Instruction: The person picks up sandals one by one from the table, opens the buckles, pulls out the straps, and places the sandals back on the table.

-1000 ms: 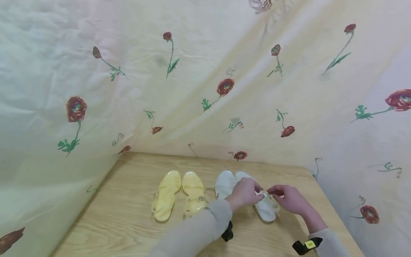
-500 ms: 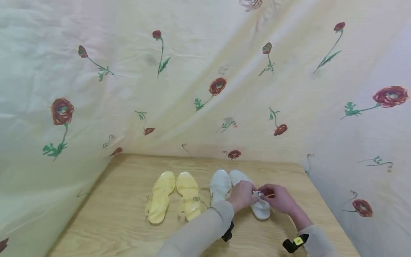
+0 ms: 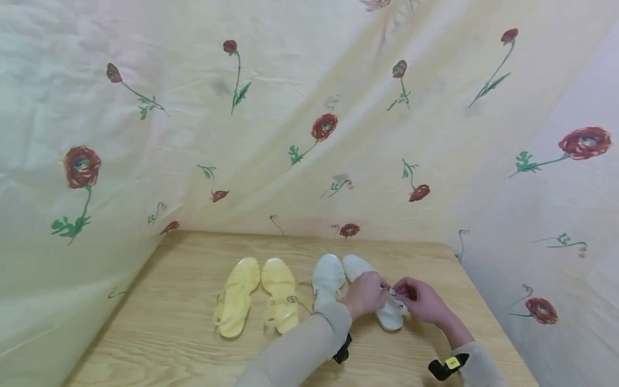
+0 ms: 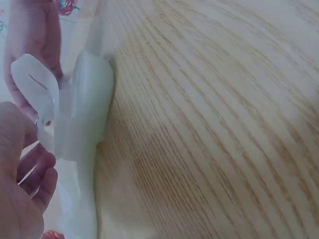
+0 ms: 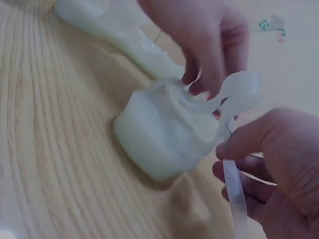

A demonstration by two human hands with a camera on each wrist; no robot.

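Observation:
A white sandal (image 3: 389, 318) lies on the wooden table, the right one of a white pair, with both hands at its ankle strap. My left hand (image 3: 366, 293) pinches the strap near its small metal buckle, from the sandal's left side. From the right, my right hand (image 3: 425, 302) pinches the strap's free end between thumb and fingers. In the right wrist view the strap (image 5: 236, 199) hangs down past the right fingertips, and a looped part stands up above the sandal. Fingers partly hide the buckle in every view. The other white sandal (image 3: 329, 274) lies just left, partly behind the left hand.
A pair of yellow sandals, left (image 3: 239, 295) and right (image 3: 279, 287), lies further left on the table (image 3: 159, 333). The left forearm covers part of the table in front of the sandals. Flower-print cloth (image 3: 271, 134) hangs behind and along the sides.
The hands were a little apart over the sandal; the right hand has moved left to the strap, and both hands now hold it. The head view has shifted slightly.

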